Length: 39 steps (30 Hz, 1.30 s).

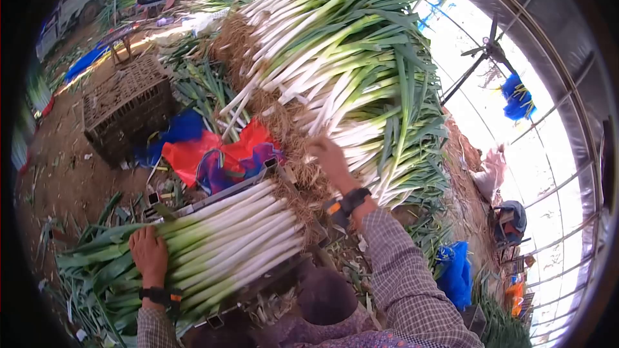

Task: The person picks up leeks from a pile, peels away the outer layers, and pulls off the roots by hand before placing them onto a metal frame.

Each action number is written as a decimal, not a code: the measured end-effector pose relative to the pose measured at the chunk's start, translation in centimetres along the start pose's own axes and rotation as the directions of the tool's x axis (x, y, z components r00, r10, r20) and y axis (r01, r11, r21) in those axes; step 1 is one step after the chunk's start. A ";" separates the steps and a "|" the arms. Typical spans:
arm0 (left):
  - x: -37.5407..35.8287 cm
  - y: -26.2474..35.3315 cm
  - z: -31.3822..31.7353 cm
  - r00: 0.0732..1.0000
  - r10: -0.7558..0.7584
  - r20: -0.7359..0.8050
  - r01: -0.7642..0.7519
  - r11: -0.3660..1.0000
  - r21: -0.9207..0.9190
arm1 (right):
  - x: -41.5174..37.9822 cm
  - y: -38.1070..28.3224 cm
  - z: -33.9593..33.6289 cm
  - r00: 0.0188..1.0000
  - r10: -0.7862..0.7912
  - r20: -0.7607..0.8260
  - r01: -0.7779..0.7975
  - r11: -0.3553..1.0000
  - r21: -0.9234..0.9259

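Note:
My left hand (149, 254) lies with its fingers over the green upper part of a row of leeks (225, 238), which are laid side by side on a low metal frame (222, 190). Their white ends and brown roots point right. My right hand (330, 160) reaches to the root side of a large leek pile (342, 84); its fingers are bent by the roots and white stalks, and whether they hold one is too unclear to tell. Both wrists wear dark bands with orange parts.
A brown plastic crate (126, 106) stands at the left, beside red and blue cloth (222, 154). Blue netting (455, 275) lies at the lower right. A fan (493, 48) stands by the greenhouse wall. Leaf scraps litter the dirt floor.

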<state>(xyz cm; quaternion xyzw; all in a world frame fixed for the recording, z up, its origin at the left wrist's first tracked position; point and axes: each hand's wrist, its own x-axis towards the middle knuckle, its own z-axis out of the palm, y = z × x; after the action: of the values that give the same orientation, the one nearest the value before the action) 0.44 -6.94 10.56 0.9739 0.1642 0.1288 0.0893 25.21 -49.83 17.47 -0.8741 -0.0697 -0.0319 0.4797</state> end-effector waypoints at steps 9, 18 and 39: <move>0.3 -0.2 0.6 1.000 -0.022 0.023 0.022 1.000 -0.002 | 9.6 12.1 -4.1 0.722 0.361 -0.591 -0.221 0.929 0.297; 0.9 -0.7 1.2 1.000 0.003 0.022 -0.004 0.999 0.035 | 16.3 12.2 -1.1 0.862 0.332 -0.384 -0.327 0.942 0.080; -0.5 -0.9 0.0 0.997 0.043 0.062 -0.045 0.999 0.030 | -20.0 -2.7 -18.0 0.980 0.180 -0.081 -0.197 0.925 -0.325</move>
<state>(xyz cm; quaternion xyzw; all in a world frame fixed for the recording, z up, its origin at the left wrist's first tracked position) -0.30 -6.30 10.23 0.9821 0.1418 0.0982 0.0761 5.26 -65.41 27.01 -0.9439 0.0329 -0.0188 0.3282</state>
